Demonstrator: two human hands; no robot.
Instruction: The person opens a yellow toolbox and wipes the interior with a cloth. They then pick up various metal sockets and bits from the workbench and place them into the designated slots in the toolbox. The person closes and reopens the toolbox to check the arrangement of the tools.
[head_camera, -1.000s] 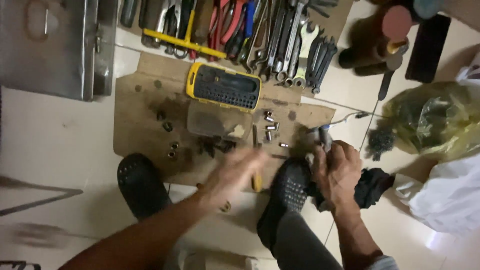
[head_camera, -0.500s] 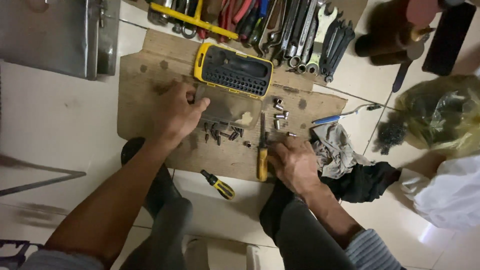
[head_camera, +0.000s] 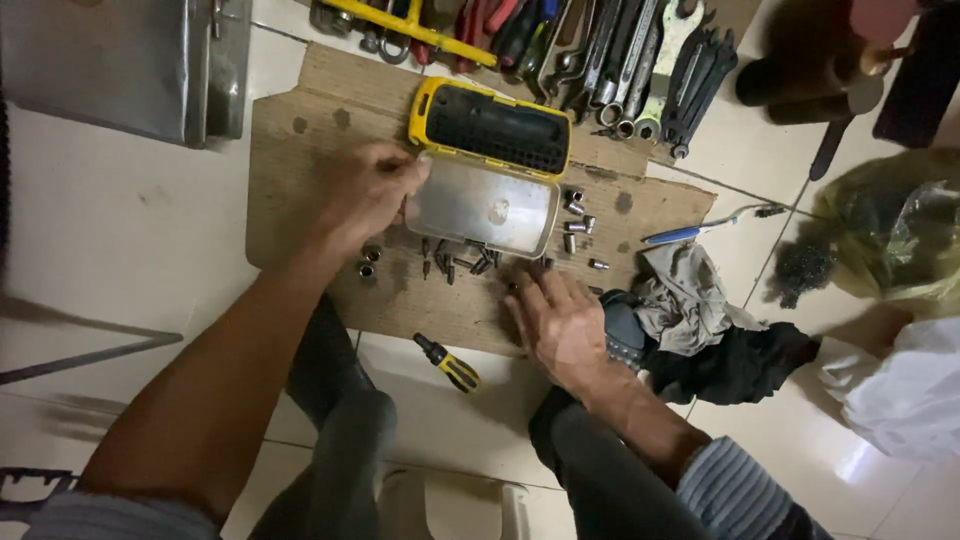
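Since the earlier frames the left hand (head_camera: 372, 188) has climbed from the scattered bits in mid-frame toward the upper centre and now sits at the left edge of the bit case (head_camera: 490, 165). The right hand (head_camera: 560, 325) has let go of the yellow-handled tool it had near the board's lower edge and now lies flat, just right of centre. The case's clear lid (head_camera: 485, 208), which half a second ago was shut over the yellow tray, now lies open toward the lower part of the frame.

Going from large to small: the cardboard sheet (head_camera: 300, 150) spans the middle of the frame on the tiled floor, with a grey metal box (head_camera: 120, 65) at upper left and a row of wrenches (head_camera: 640, 60) along the top. A pile of rags (head_camera: 700, 320) lies at right, beside a crumpled plastic bag (head_camera: 900, 230). The bit case sits on the sheet's upper centre, its long axis running from upper left to lower right, tray above and lid below. The left hand is the nearer one; its fingers are curled at the lid's left corner, touching it, though whether they pinch the rim or only press it is hidden by the knuckles. The right hand is spread, palm down, fingertips just beside the loose bits (head_camera: 455, 262), which lie in a band directly below the lid, between the two hands. A short yellow-and-black screwdriver (head_camera: 447, 362) lies off the sheet's lower edge, untouched, left of the right hand. A few small sockets (head_camera: 575, 205) lie at the lid's right end.
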